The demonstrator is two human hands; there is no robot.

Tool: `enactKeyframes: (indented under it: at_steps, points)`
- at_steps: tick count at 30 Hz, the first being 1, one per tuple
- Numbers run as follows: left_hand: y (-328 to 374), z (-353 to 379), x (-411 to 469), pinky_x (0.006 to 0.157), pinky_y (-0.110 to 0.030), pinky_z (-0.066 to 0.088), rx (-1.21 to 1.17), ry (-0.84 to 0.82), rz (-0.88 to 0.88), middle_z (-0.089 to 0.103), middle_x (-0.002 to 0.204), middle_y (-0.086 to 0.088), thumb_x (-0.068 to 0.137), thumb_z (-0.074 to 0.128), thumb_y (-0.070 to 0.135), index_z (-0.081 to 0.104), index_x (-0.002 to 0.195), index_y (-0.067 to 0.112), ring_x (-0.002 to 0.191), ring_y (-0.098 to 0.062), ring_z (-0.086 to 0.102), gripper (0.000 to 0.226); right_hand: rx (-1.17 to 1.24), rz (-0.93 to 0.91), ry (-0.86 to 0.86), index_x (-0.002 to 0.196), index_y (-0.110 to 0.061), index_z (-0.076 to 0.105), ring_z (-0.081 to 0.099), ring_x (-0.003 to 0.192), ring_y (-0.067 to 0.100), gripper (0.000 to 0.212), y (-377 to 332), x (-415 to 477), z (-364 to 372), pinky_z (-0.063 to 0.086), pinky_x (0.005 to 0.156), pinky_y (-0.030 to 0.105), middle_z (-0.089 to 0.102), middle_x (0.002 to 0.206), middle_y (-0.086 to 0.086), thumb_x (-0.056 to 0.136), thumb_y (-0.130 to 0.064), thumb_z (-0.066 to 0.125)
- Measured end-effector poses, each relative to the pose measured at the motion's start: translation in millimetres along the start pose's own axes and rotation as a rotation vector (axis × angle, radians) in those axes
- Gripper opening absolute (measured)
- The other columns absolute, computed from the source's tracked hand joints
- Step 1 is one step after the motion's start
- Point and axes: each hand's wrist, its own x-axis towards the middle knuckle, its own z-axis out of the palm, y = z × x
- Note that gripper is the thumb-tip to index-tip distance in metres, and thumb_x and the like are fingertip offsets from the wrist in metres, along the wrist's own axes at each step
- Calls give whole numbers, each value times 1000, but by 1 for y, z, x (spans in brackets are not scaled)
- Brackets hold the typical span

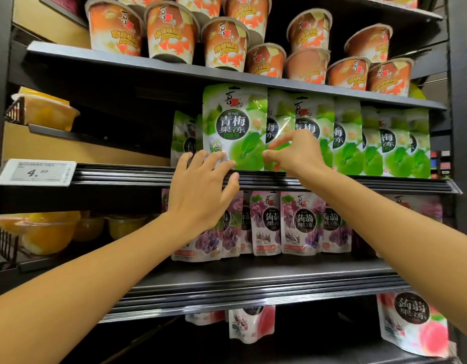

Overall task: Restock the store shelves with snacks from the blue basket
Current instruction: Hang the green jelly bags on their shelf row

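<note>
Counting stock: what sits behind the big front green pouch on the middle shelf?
Behind the front pouch, green pouches peek out left and right; the space directly behind is covered.
</note>
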Motion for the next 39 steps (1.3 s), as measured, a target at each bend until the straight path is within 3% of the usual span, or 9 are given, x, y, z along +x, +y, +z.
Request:
enactKeyframes:
  at_steps: [3, 9, 13, 16, 23, 27, 31, 36, 39]
  points:
    - [3, 1, -2, 115, -38, 23, -67, 5, 1, 50, 145, 4, 102, 32, 42, 56, 135, 26, 136, -18, 40, 44, 14, -27, -35, 90, -15, 68, 63, 45, 7, 13, 3, -8, -6, 41, 35, 16, 73, 71, 7, 83, -15, 79]
    - [18, -6, -9, 119, -38, 21, -277, 75, -35, 52, 142, 2, 101, 38, 35, 57, 132, 22, 137, -15, 39, 38, -4, -167, -42, 101, -13, 67, 63, 52, -2, 16, 18, -40, -19, 44, 47, 8, 69, 84, -4, 88, -20, 74]
    - [36, -10, -37, 105, -29, 29, -381, 152, 41, 61, 125, 5, 96, 48, 26, 63, 117, 19, 123, -14, 49, 27, 29, -222, -106, 97, -17, 69, 66, 74, 1, 11, 41, -78, -24, 52, 68, 12, 70, 89, -8, 87, -17, 73]
    - [52, -4, -79, 93, -28, 37, -503, 140, 63, 64, 110, 5, 91, 52, 13, 66, 108, 15, 108, -12, 52, 21, 61, -184, -185, 92, -19, 70, 63, 69, -3, 10, 72, -121, -24, 50, 66, 13, 69, 78, -14, 84, -16, 75]
    - [109, 41, -243, 76, -20, 38, -788, -210, -249, 54, 82, 12, 90, 49, 10, 62, 86, 12, 81, -11, 47, 13, 309, 231, -475, 85, -25, 70, 65, 56, 6, 14, 180, -267, -21, 42, 44, 12, 71, 69, -5, 84, -12, 75]
    - [138, 71, -365, 78, -25, 38, -822, -456, -523, 53, 82, 18, 90, 47, 15, 61, 85, 17, 81, -8, 46, 15, 264, 496, -643, 79, -19, 71, 60, 55, 2, 18, 252, -375, 0, 44, 54, 16, 67, 66, -11, 85, -2, 70]
    - [169, 98, -499, 75, -15, 39, -844, -685, -786, 54, 83, 26, 92, 51, 15, 61, 84, 24, 80, -5, 49, 16, 268, 798, -791, 87, -4, 70, 61, 59, 6, 12, 319, -500, 15, 48, 57, 18, 68, 63, -11, 87, 7, 65]
    - [215, 123, -668, 73, -27, 42, -850, -966, -1062, 59, 83, 7, 94, 56, 1, 65, 86, 14, 81, -21, 54, 18, 165, 1067, -806, 80, -12, 69, 62, 58, 5, 16, 400, -650, 32, 50, 58, 17, 69, 69, 3, 86, 2, 70]
    - [239, 130, -768, 70, -14, 45, -826, -1040, -1261, 64, 84, -8, 91, 55, -10, 67, 87, 2, 76, 1, 60, 17, 63, 1171, -824, 77, -22, 68, 64, 69, 6, 26, 444, -740, 36, 54, 70, 26, 69, 80, 10, 87, 3, 68]
